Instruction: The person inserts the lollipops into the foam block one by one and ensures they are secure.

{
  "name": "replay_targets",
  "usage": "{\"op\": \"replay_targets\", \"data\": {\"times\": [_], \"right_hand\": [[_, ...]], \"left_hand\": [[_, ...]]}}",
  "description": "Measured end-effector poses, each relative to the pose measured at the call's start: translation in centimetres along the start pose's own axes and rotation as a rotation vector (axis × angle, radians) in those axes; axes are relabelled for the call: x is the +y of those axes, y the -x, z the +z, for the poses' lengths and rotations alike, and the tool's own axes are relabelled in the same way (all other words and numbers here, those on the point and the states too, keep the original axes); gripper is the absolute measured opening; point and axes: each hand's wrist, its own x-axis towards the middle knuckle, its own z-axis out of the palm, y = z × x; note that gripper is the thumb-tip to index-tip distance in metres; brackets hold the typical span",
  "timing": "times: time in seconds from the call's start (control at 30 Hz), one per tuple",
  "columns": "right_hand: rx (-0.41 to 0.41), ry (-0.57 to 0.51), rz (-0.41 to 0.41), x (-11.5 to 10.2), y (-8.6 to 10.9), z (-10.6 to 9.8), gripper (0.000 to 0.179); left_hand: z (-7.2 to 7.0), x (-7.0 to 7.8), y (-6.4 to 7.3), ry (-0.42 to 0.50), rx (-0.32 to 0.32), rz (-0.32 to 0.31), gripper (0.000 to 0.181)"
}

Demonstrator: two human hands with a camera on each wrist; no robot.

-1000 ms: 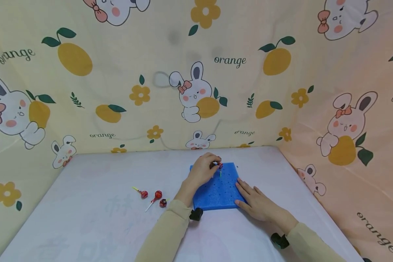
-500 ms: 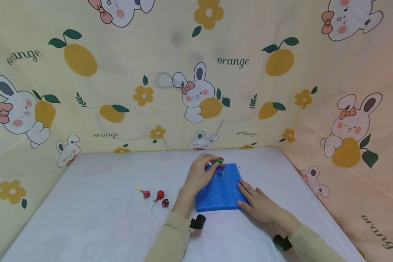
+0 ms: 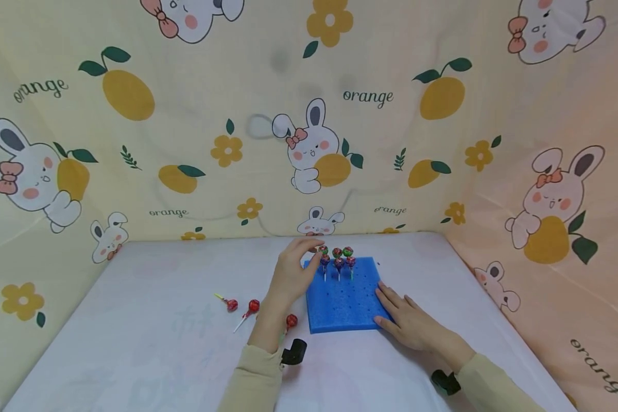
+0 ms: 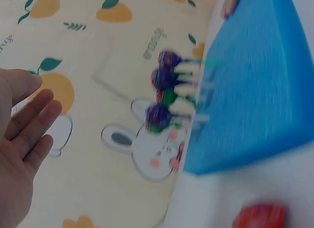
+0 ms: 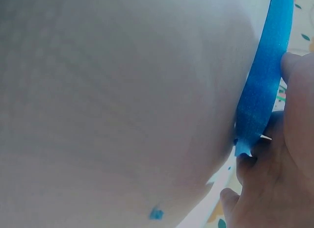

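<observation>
The left hand (image 3: 290, 273) is beside six round, multicoloured lollipops (image 3: 339, 263) standing in a flat blue foam board (image 3: 337, 312); the right hand (image 3: 408, 321) touches its edge.

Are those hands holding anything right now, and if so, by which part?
Nothing is held: the left hand is empty near the upright lollipops, and the right hand only rests at the right edge of the blue block.
</observation>
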Motion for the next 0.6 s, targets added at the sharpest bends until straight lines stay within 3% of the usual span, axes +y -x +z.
{"op": "replay_targets", "data": {"times": [0.3,0.6], "right_hand": [[0.011,0.011,-0.007,-0.2,0.0,-0.1,0.077],[0.014,0.006,-0.008,-0.1,0.0,0.0,0.077]], "left_hand": [[-4.6,-2.3,1.2,-0.159,0.015,0.003,0.025],[-8.9,-5.1,3.2,-0.265,-0.074,-0.076,0.025]]}}
